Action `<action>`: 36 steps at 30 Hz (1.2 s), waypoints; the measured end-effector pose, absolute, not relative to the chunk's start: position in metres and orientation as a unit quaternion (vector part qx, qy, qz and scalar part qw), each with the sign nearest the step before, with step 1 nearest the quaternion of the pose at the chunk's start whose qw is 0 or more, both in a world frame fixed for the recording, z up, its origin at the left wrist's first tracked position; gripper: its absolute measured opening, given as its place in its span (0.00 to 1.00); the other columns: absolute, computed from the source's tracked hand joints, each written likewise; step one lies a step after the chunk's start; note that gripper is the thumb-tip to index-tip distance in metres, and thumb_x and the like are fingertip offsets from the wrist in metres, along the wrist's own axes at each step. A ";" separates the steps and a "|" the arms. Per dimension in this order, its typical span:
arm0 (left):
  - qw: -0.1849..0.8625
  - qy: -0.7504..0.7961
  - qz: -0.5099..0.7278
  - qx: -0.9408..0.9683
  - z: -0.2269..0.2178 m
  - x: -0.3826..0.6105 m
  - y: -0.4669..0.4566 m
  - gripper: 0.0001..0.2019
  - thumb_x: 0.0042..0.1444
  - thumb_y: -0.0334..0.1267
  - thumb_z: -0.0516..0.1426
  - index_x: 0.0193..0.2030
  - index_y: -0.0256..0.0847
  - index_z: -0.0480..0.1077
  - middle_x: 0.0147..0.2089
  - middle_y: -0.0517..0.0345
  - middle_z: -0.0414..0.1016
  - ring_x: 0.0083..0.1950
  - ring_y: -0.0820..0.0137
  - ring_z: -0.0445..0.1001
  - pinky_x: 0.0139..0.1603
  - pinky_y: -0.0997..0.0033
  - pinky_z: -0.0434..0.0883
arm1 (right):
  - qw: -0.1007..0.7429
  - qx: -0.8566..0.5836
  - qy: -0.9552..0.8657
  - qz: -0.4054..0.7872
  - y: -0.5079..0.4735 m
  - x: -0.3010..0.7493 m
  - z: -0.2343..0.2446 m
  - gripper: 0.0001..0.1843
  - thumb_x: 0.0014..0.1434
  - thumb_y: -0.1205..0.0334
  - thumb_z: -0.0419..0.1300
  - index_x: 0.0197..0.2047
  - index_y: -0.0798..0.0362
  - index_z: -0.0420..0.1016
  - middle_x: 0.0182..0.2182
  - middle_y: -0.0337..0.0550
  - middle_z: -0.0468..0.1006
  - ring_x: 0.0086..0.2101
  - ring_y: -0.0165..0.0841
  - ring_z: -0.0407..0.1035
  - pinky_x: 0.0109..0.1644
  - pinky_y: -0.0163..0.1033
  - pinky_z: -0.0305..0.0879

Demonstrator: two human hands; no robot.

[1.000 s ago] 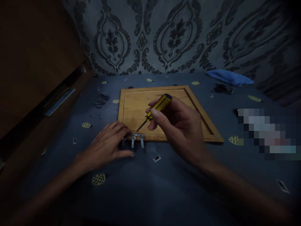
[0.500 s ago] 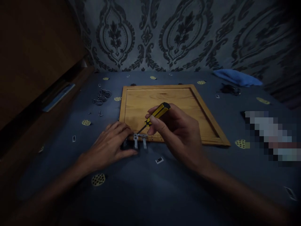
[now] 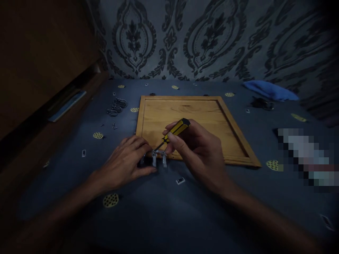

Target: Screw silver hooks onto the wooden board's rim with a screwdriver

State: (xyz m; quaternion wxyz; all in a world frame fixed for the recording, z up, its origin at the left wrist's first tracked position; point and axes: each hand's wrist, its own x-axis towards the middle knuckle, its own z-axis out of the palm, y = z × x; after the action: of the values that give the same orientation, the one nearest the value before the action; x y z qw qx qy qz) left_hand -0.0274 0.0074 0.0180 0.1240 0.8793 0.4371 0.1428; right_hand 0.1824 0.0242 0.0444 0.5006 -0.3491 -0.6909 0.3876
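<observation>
- Blue patterned fabric covers the surface, with dark-figured wall covering behind it and brown wooden furniture along the left.
- Golden-brown wooden board, framed by a raised border, lies flat just beyond the hands; its near edge runs between and partly beneath them.
- Right hand, above the board's near edge, has thumb and fingers closed around the screwdriver.
- Left hand rests over the board's near left corner, fingers together and thumb spread apart below; the bracket's left end shows in that gap, and whether it is gripped I cannot tell.
- Blue cloth lies bunched at the far right, a black item just in front of it.
- Yellow-and-black screwdriver slants down leftward, tip at the bracket.
- Metal bracket with downward prongs sits on the board's near edge, between both hands.
- Loose curved metal pieces lie left of the board, beyond the left hand.
- Tiny screws lie nearer that hand.
</observation>
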 end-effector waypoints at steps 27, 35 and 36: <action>0.148 0.436 0.167 0.872 0.014 -0.028 0.006 0.18 0.62 0.50 0.62 0.51 0.40 0.72 0.53 0.50 0.75 0.56 0.56 0.71 0.56 0.51 0.71 | 0.368 -0.325 -0.751 0.442 0.045 0.178 0.061 0.17 0.65 0.49 0.63 0.32 0.50 0.67 0.27 0.38 0.74 0.27 0.32 0.73 0.29 0.37 0.67; 0.158 0.443 0.145 0.871 0.015 -0.026 0.008 0.18 0.63 0.51 0.62 0.49 0.38 0.72 0.53 0.49 0.74 0.56 0.55 0.70 0.58 0.50 0.70 | 0.408 -0.390 -0.784 0.258 0.038 0.170 0.051 0.16 0.67 0.48 0.61 0.33 0.51 0.71 0.25 0.38 0.73 0.27 0.32 0.70 0.31 0.39 0.64; 0.157 0.443 0.146 0.871 0.016 -0.026 0.008 0.18 0.62 0.50 0.62 0.49 0.38 0.72 0.54 0.48 0.74 0.57 0.55 0.70 0.59 0.50 0.70 | 0.414 -0.393 -0.789 0.228 0.036 0.169 0.049 0.15 0.67 0.50 0.61 0.33 0.51 0.71 0.26 0.39 0.74 0.28 0.33 0.70 0.32 0.39 0.64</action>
State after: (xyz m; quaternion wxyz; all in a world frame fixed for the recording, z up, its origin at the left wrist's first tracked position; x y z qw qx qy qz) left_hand -0.0264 0.0078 0.0156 0.1570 0.8708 0.4426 0.1455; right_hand 0.1687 0.0364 0.0490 0.4137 -0.3925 -0.7892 0.2280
